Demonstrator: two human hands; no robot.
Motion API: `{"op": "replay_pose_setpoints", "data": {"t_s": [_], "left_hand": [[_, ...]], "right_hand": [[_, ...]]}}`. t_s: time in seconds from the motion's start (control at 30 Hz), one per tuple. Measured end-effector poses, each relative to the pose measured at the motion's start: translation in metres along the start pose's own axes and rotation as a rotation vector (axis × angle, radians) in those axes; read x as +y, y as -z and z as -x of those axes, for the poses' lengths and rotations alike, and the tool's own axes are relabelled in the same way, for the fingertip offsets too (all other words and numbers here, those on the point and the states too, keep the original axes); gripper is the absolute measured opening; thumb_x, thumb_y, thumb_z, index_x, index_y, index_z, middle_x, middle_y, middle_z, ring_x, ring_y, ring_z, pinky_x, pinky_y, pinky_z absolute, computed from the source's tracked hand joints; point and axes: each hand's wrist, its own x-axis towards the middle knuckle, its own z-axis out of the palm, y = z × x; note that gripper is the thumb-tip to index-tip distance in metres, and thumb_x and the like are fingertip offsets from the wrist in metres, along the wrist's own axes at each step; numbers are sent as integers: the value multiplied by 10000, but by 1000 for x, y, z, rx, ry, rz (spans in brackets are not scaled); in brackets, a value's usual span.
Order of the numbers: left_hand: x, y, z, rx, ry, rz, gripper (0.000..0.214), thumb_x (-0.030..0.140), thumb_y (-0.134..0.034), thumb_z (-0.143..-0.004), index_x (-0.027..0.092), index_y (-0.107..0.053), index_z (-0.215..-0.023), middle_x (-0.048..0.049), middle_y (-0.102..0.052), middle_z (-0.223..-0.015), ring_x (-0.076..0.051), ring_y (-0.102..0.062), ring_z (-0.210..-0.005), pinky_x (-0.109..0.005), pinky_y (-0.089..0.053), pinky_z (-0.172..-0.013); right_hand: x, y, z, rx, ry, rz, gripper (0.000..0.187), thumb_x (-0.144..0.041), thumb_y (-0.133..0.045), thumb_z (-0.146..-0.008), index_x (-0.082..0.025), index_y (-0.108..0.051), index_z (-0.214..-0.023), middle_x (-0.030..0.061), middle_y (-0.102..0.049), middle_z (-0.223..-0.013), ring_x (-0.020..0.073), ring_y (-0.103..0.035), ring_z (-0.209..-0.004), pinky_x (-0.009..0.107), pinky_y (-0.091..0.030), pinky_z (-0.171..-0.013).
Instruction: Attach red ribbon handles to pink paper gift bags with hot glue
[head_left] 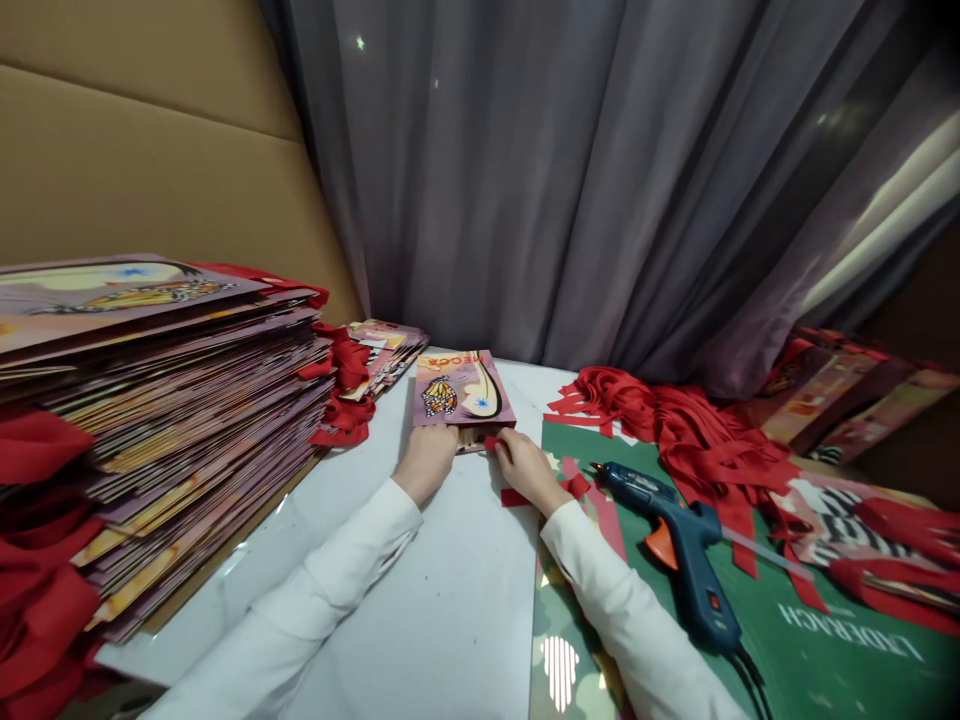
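Note:
A small printed cardboard box (461,398), with a butterfly and red lettering on its top face, lies on the white tabletop in front of me. My left hand (429,460) is closed at its near left corner, the fingertips partly hidden at the box's near end. At the near right corner, my right hand (527,468) pinches a piece of red ribbon (491,443). Between the hands, the near end of the box shows a gap with a paler inside. Another red ribbon strip (514,498) lies under my right hand.
On the right, a blue glue gun (679,540) rests on a green printed sheet (817,640), beside a heap of red ribbons (690,430). A tall stack of flat printed cardboard (210,400) with ribbons stands left. Behind hangs a grey curtain (480,180); printed boxes (832,395) sit far right.

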Motion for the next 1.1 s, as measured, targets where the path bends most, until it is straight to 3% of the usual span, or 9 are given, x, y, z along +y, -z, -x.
{"op": "replay_pose_setpoints", "data": {"t_s": [0.07,0.23,0.43,0.63,0.77,0.87,1.1], "left_hand": [[2,2,1,-31,-35,-38,351,46,-400,-846,30,-639,-1102,-246,-689,-981,-350,-671,-934,-490,-463,-908],[7,-2,4,-41,-164,-85,373,56,-407,-883,73,-558,-1224,-238,-633,-1193,-336,-563,-1197,-508,-344,-1071],[10,-20,9,-58,-203,-20,261,156,-396,-947,124,-563,-1144,-172,-670,-1105,-273,-628,-1081,-411,-459,-961],[9,-19,12,-20,-37,57,247,270,-383,-975,126,-584,-969,-157,-696,-885,-273,-688,-839,-356,-512,-746],[4,-12,10,78,84,132,242,306,-375,-981,136,-537,-1040,-134,-700,-892,-255,-685,-868,-333,-509,-744],[4,-9,10,129,105,195,226,294,-408,-965,142,-511,-1096,-126,-705,-948,-252,-679,-920,-339,-514,-777],[14,-10,16,143,128,264,248,266,-445,-938,121,-518,-1126,-122,-699,-919,-260,-676,-919,-358,-519,-803]], "right_hand": [[3,-3,0,39,9,-42,186,-211,-382,-969,-194,-565,-996,69,-644,-1000,189,-596,-937,264,-405,-780],[9,-11,1,114,9,-129,194,-266,-402,-961,-210,-587,-954,50,-626,-957,188,-599,-903,264,-420,-782],[8,-3,2,239,21,-217,244,-306,-378,-951,-205,-590,-883,65,-614,-925,194,-585,-874,278,-428,-778],[-14,0,12,418,108,-380,246,-325,-383,-946,-205,-574,-846,65,-597,-899,184,-575,-843,274,-436,-777],[-21,-9,13,298,-3,-475,241,-328,-405,-937,-213,-586,-828,-1,-601,-709,160,-550,-654,258,-406,-651],[-21,-16,11,196,-31,-544,249,-342,-424,-923,-208,-610,-825,-2,-643,-715,160,-569,-656,251,-410,-647],[-23,-19,10,221,-16,-572,258,-356,-439,-915,-201,-635,-854,14,-677,-757,163,-587,-676,249,-432,-668]]}}
